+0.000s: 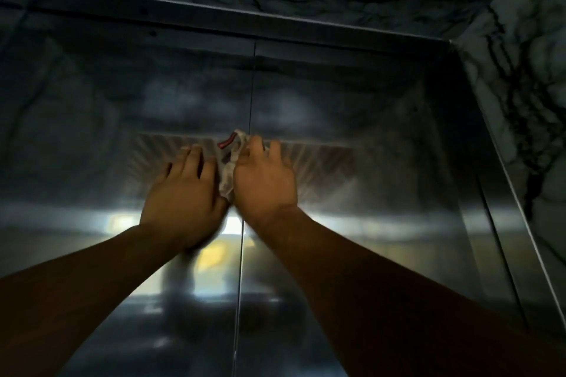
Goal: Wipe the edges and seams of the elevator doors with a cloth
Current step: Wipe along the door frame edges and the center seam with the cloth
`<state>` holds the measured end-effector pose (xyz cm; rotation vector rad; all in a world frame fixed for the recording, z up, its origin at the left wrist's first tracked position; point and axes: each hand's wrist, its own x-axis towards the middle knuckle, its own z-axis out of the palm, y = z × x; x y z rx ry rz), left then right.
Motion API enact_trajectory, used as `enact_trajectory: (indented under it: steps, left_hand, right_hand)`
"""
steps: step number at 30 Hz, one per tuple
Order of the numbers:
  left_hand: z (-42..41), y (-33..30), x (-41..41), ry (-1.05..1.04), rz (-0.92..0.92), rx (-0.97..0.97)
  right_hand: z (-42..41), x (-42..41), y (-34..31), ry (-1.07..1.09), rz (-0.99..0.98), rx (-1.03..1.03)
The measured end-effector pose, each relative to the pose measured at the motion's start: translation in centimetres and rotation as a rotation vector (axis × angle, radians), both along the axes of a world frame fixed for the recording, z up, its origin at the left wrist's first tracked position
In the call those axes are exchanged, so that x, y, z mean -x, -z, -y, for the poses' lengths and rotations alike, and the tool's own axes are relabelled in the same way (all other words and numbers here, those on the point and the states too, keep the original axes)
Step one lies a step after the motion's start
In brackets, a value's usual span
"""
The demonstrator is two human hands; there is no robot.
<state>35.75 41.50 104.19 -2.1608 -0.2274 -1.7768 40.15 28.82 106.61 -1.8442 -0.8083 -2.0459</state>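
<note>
Two shiny steel elevator doors (352,107) fill the view, meeting at a thin vertical centre seam (251,86). A crumpled white cloth (229,168) with a red stripe is pressed on the seam at about mid-height. My left hand (180,196) lies on the left door with fingers spread, touching the cloth's left side. My right hand (265,180) sits on the right door, its fingers over the cloth's right edge. Both arms reach up from the bottom of the frame. Most of the cloth is hidden between and under the hands.
A steel door frame (502,168) runs down the right side and a steel header (214,18) crosses above the doors. Dark-veined marble (526,55) surrounds the frame at top and right. Bright reflections show low on the doors.
</note>
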Motion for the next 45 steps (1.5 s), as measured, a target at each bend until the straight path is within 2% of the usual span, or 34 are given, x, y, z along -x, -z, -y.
enact_trajectory:
  steps: [8, 14, 20, 25, 32, 40, 45]
  left_hand:
    - [-0.4, 4.9, 0.9, -0.077, -0.097, -0.02]
    - [-0.2, 6.1, 1.5, -0.065, -0.143, 0.003]
    - [-0.5, 8.6, 1.7, -0.102, -0.22, -0.004]
    - [-0.3, 10.1, 2.1, -0.09, -0.221, -0.016]
    - [-1.6, 13.6, 1.8, -0.078, -0.21, -0.037]
    - [-0.3, 15.2, 0.3, -0.059, -0.161, 0.03]
    - [-0.7, 16.5, 0.4, -0.011, -0.126, -0.009]
  right_hand:
    - [0.5, 0.4, 3.1, 0.055, -0.108, 0.071]
    - [0.6, 0.2, 5.9, 0.065, -0.102, 0.075]
    - [1.1, 0.4, 9.4, 0.099, -0.182, 0.159]
    - [1.3, 0.7, 10.2, 0.107, -0.21, 0.15]
    - [0.2, 1.4, 15.0, 0.108, -0.24, 0.133]
    - [0.8, 0.8, 16.8, 0.095, -0.233, 0.132]
    - [0.6, 0.6, 17.6, 0.073, -0.213, 0.1]
